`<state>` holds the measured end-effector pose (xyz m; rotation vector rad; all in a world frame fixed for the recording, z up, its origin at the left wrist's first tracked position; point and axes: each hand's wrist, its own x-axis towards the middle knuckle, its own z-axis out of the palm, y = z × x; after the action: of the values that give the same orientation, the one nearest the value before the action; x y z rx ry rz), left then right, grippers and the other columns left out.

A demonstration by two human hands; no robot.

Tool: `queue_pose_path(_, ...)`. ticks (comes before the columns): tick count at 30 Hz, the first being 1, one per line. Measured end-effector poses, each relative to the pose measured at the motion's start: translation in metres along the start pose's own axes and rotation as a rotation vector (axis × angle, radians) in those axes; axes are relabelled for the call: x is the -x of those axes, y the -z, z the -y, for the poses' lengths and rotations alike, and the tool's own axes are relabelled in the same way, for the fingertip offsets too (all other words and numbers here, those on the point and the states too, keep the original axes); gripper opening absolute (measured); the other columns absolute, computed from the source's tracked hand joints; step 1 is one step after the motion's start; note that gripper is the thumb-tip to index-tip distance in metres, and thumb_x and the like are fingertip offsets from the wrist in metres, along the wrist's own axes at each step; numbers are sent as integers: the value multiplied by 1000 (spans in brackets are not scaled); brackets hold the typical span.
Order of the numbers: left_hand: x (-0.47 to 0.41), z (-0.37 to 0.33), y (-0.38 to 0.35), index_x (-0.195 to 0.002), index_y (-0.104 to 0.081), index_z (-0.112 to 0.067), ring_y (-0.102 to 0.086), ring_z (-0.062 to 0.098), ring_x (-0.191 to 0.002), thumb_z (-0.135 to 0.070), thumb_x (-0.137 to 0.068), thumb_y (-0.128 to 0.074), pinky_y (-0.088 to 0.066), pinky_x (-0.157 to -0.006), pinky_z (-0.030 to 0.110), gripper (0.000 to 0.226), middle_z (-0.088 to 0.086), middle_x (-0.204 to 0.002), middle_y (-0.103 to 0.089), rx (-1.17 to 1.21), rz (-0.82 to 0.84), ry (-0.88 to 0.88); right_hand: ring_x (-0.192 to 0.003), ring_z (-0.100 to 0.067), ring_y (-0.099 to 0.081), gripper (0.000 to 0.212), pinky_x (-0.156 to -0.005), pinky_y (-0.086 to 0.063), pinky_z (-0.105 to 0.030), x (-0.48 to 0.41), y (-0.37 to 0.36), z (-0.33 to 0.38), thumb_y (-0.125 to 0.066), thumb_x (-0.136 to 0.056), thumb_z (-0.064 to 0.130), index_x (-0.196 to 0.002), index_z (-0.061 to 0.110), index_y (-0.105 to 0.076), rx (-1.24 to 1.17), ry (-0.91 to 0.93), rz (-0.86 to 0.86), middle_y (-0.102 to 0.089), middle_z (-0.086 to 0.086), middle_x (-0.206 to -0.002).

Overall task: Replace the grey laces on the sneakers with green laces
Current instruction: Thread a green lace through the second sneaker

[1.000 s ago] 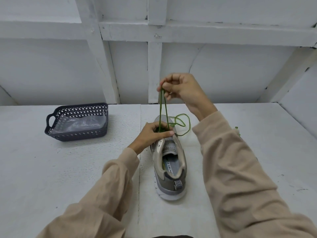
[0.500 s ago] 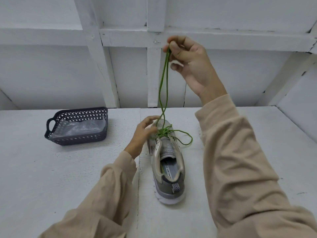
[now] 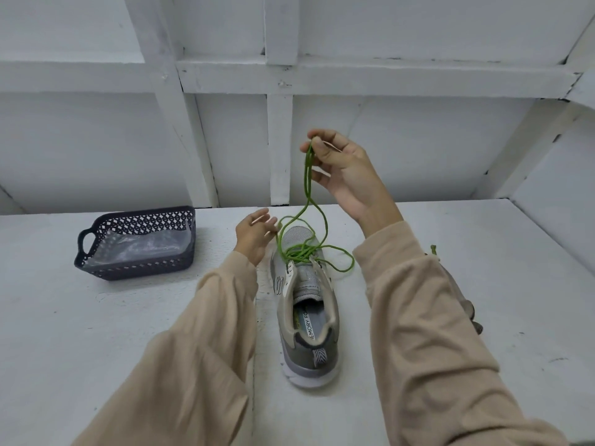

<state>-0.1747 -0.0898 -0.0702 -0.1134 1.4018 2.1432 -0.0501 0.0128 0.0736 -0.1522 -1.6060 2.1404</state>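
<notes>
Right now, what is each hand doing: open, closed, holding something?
Left hand: fingertips at the green lace; grip cannot be told.
Right hand: pinches the green lace, raised above the sneaker.

Table open in front of basket; lace loop beside sneaker.

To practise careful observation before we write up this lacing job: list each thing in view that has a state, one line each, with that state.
right hand: raised, pinching two strands of the lace.
left hand: by the toe, at the lace; grip unclear.
green lace: slack, threaded only near the toe.
sneaker: upright on its sole, upper eyelets empty.
basket: upright, holding a clear bag.
</notes>
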Motion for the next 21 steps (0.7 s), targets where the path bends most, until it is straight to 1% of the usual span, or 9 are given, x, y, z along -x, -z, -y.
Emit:
queue_pose_path(2,2,-9,-7,-108,-54,-1,-59,21,-89,30,-84,-41,-59,-74,31,41,15,-107,-49,198,40,29,-70,-5,-60,12,-70,-45,-23,1,2,-2,-54,-96,8,-94,17,-63,3,-11,-7,-70,6,-79)
queue_pose_path(5,8,-19,0,-100,-56,-9,-56,16,-79,32,-82,-30,-57,-59,25,52,10,-97,-53,497,62,41,-69,-6,-60,11,-67,-47,-22,2,6,-3,-55,-96,8,-94,16,-63,-8,-25,-23,-69,5,-79)
queue_pose_path(7,8,-16,18,-99,-57,-14,-54,12,-73,32,-80,-27,-50,-55,20,58,5,-93,-56,560,9,11,-68,-6,-60,10,-63,-46,-22,1,9,-2,-55,-96,8,-94,15,-62,-16,-24,-35,-69,3,-81)
queue_pose_path(11,17,4,51,-117,-62,-10,-47,10,-66,25,-80,-28,-38,-46,14,61,0,-92,-55,247,-430,-2,-68,-7,-59,9,-60,-46,-22,-3,7,2,-56,-95,8,-95,14,-62,-15,-8,-39,-69,2,-81)
queue_pose_path(14,35,12,42,-124,-60,-10,-52,11,-83,16,-80,-41,-44,-60,10,55,4,-124,-54,-15,-523,-234,-70,-10,-59,10,-60,-48,-24,-9,-1,5,-55,-96,6,-96,13,-62,-33,5,-5,-68,0,-82)
queue_pose_path(15,41,12,35,-120,-61,-17,-53,9,-97,9,-77,-47,-47,-76,13,52,-1,-129,-53,-118,-438,-375,-71,-11,-59,10,-61,-49,-24,-11,-4,6,-55,-95,5,-96,12,-62,-39,9,7,-68,-1,-83)
queue_pose_path(17,49,5,21,-116,-62,-24,-50,5,-119,-7,-72,-56,-41,-102,26,47,-10,-127,-56,-297,-93,-574,-71,-13,-59,10,-61,-50,-25,-14,-11,8,-55,-95,4,-96,10,-62,-46,13,37,-68,-3,-83)
queue_pose_path(19,53,-3,7,-124,-59,-12,-56,4,-118,-8,-80,-66,-44,-100,24,45,-3,-124,-62,-401,367,-481,-71,-14,-59,10,-62,-52,-26,-18,-18,9,-54,-95,3,-96,9,-61,-48,12,66,-68,-4,-83)
queue_pose_path(21,55,2,-4,-123,-58,-4,-65,11,-103,-2,-84,-71,-52,-88,22,42,8,-111,-68,-513,619,-330,-71,-15,-61,10,-63,-54,-28,-21,-23,13,-52,-96,1,-95,7,-60,-68,8,79,-67,-6,-82)
